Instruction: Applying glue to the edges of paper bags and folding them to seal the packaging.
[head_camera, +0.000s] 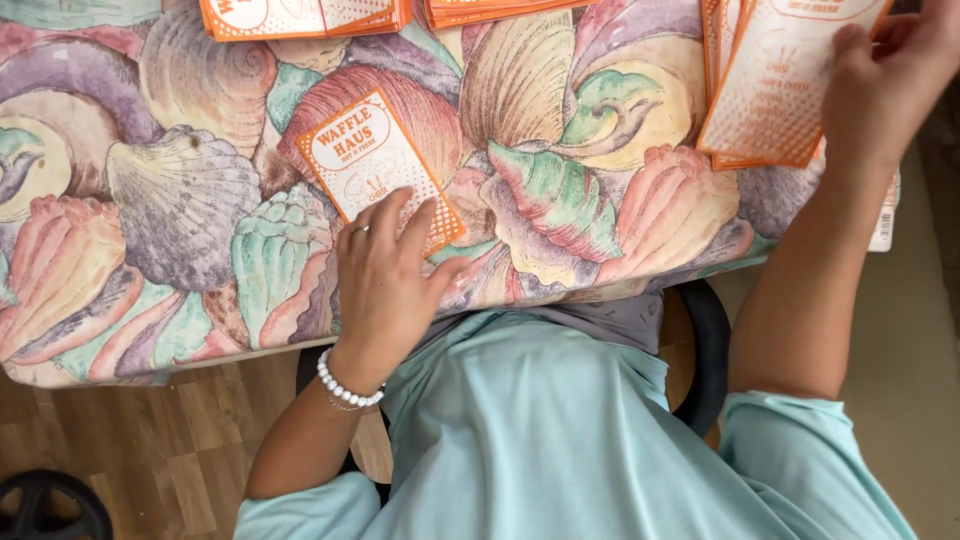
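Head view. The left hand (385, 275) lies palm down on the table (180, 200), fingers loosely spread and extended. The fingertips (400, 205) press on the lower part of a single orange-and-white paper sleeve (370, 165), which lies flat and tilted on the tablecloth, near the table's front edge and left of centre. The hand grips nothing; it only rests on the sleeve. A ring sits on one finger, and a white bead bracelet (348, 388) circles the wrist.

The right hand (890, 75) is at the upper right corner of the frame. Its thumb (850, 45) lies on top of a stack of similar orange-and-white sleeves (770, 100); the remaining fingers are partly cut off by the frame edge, so whether they pinch the top sleeve from below cannot be told. The stack lies on the right side of the table, well apart from the single sleeve.

Two further piles of the same sleeves lie at the far edge of the table: one at upper left (300, 15), one at upper centre (490, 8). Both are cut off by the frame.

The tablecloth carries a large seashell pattern in pink, purple, green and cream. Below the table edge, the person's pale turquoise shirt (560, 440) fills the lower centre. A black chair rim (712, 350) shows beside the right arm. Wooden flooring (150, 440) is visible at lower left.
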